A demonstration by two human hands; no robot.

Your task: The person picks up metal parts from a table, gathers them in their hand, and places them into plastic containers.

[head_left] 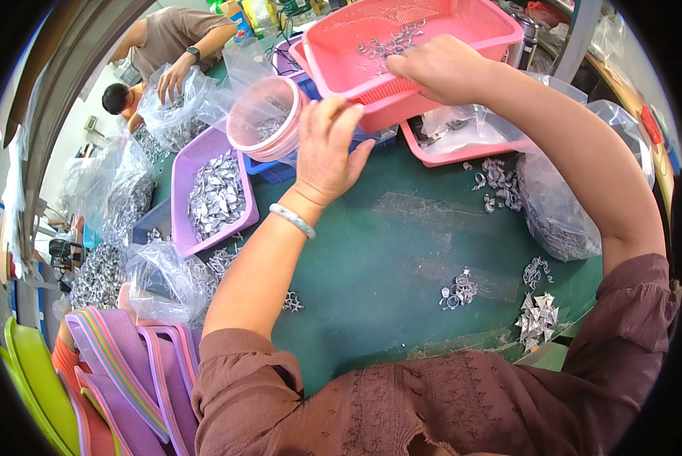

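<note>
My left hand [329, 148], with a pale bangle at the wrist, is raised with fingers apart and the thumb out. Its fingertips are at the near left corner of a pink plastic basket [432, 106]; whether they press on it I cannot tell. My right hand [443, 72] reaches over that basket's near side with its fingers curled; what they hold, if anything, is hidden. Small silvery ring-shaped pieces [390, 47] lie inside the basket. Left of my left hand stand nested pink round tubs [261, 118] with grey pieces inside.
A purple basket [181, 190] of flat silvery pieces stands left. Clear bags of metal parts [561, 205] sit right. Small piles [538, 318] lie on the green table [356, 289]. Stacked purple baskets [121, 365] are lower left. Another person [181, 45] handles a bag across the table.
</note>
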